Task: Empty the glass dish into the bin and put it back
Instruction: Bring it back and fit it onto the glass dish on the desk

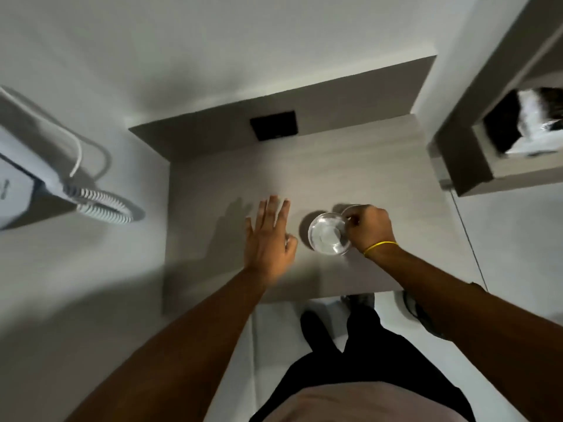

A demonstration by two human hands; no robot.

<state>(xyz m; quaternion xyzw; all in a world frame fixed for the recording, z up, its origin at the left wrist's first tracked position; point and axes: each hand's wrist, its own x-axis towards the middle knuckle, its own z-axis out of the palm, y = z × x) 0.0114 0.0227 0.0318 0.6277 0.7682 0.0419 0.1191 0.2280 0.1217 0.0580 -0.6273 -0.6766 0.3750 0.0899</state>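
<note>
Closest to the lens, two bare forearms reach forward over a grey wood-grain surface (350, 166). On it, toward the near right part, sits the glass dish (328, 233): small, round, clear, shallow, with bright glints along its rim and base, looking empty, and casting a dark shadow to its left. At the dish's far right rim the right hand (370, 228) is curled, its fingers pinching that rim; a yellow band (380, 247) circles the wrist. Just left of the dish, apart from it, the left hand (269, 236) hovers with fingers spread and nothing in it. A black square panel (273, 125) is set in the upstand at the far edge.
</note>
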